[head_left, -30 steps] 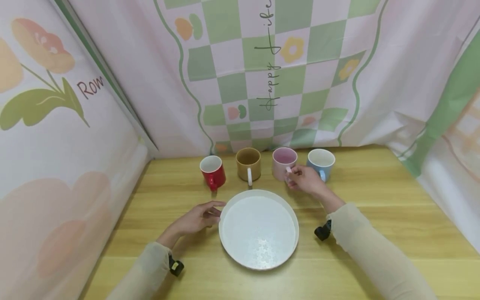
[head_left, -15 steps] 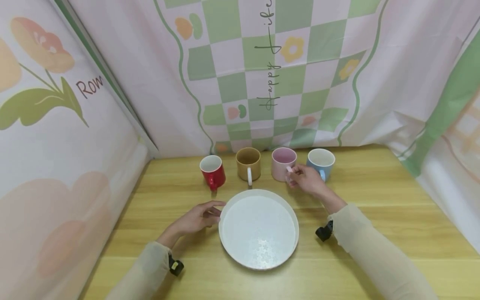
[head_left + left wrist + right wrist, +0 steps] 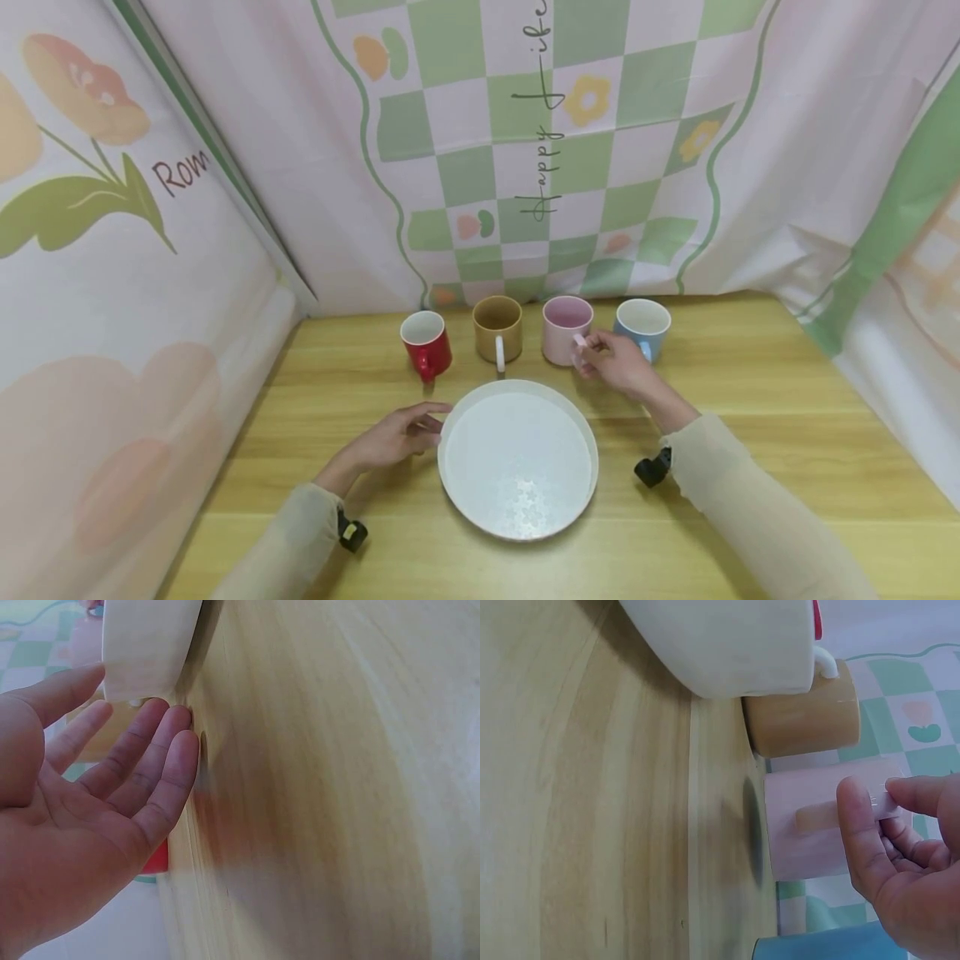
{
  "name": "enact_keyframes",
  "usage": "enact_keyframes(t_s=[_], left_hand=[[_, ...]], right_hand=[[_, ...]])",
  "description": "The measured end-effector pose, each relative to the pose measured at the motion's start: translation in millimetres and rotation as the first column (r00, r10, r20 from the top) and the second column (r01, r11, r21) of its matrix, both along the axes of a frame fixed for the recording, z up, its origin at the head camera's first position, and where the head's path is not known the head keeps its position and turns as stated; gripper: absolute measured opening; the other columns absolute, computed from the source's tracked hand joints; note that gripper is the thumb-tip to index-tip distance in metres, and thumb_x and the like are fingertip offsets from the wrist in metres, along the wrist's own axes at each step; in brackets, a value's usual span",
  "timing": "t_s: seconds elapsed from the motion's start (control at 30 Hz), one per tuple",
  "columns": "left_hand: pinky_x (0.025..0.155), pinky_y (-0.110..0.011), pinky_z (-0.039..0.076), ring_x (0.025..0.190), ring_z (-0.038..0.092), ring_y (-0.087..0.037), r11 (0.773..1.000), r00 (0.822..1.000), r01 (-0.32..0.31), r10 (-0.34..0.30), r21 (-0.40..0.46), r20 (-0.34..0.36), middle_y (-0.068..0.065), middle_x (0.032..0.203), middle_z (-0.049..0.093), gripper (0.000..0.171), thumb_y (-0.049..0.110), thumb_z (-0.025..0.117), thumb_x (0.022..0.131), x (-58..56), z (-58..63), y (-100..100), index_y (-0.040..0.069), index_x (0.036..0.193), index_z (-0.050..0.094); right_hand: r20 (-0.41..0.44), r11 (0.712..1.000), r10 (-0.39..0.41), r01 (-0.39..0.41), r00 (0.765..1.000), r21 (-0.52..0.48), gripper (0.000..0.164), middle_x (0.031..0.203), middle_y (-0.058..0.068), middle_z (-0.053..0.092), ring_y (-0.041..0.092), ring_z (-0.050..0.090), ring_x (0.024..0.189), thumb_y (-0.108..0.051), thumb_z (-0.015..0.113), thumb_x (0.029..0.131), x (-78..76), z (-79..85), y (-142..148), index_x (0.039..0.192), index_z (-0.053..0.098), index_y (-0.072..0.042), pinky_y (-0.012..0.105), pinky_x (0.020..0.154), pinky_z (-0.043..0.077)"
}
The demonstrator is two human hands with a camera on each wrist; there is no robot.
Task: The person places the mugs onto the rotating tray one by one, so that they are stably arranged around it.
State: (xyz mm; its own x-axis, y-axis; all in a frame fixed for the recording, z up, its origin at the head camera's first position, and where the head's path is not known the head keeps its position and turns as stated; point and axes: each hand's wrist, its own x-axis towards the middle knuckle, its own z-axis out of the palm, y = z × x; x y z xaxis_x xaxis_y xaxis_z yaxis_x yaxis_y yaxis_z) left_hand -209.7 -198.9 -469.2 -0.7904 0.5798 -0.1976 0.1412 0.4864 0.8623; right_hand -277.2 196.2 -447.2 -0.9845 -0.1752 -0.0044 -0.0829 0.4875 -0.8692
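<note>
R grip (image 3: pixel 617 360) on pink mug (image 3: pixel 558 340) hdl (image 3: pixel 816 818), partly behind fingers (image 3: pixel 859 836)

We see the round white tray (image 3: pixel 146 649) cut off atop 2 wrist views; in the left, the left hand (image 3: pixel 90 825) hides most of the cylindrical red mug (image 3: pixel 157 860).

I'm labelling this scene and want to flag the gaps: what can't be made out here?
Head view: the right hand covers parts of the pink mug and the blue mug.
Left wrist view: the left hand hides most of the red mug.
Right wrist view: the bottom edge cuts off the blue mug; the top edge cuts off the white tray.
</note>
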Motion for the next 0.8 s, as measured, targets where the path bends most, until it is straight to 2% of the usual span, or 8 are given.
enact_keyframes(t_s=[0.37, 0.6, 0.8], left_hand=[[0.091, -0.043, 0.060, 0.124, 0.058, -0.035, 1.000, 1.000, -0.011, 0.011, -0.011, 0.005, -0.019, 0.135, 0.059, 0.049, 0.016, 0.058, 0.101, 1.1, 0.7, 0, 0.015, 0.149, 0.045], [0.092, -0.043, 0.059, 0.125, 0.058, -0.036, 1.000, 1.000, -0.007, 0.007, -0.011, 0.001, -0.019, 0.136, 0.059, 0.050, 0.016, 0.058, 0.102, 1.1, 0.2, 0, 0.015, 0.149, 0.044], [0.092, -0.043, 0.059, 0.125, 0.058, -0.036, 1.000, 1.000, -0.004, 0.004, -0.009, -0.003, -0.020, 0.136, 0.059, 0.050, 0.016, 0.058, 0.101, 0.9, -0.4, 0, 0.014, 0.149, 0.044]], right_hand=[[-0.031, 1.000, 0.025, -0.025, 0.999, 0.003, 0.021, 0.100, 0.024, 0.068, 0.015, 0.070, 0.077, -0.016, 0.055, 0.103, 9.7, 9.3, 1, 0.106, 0.058, 0.005, 0.033, 0.073, 0.063], [-0.042, 0.999, 0.052, -0.052, 0.998, -0.003, 0.021, 0.100, 0.025, 0.069, 0.018, 0.071, 0.078, -0.015, 0.054, 0.103, 14.4, 13.4, 2, 0.107, 0.058, 0.006, 0.032, 0.073, 0.063], [-0.045, 0.998, 0.062, -0.063, 0.997, -0.025, 0.019, 0.102, 0.028, 0.068, 0.022, 0.072, 0.080, -0.011, 0.054, 0.102, 20.8, 18.7, 0, 0.107, 0.057, 0.008, 0.039, 0.076, 0.064]])
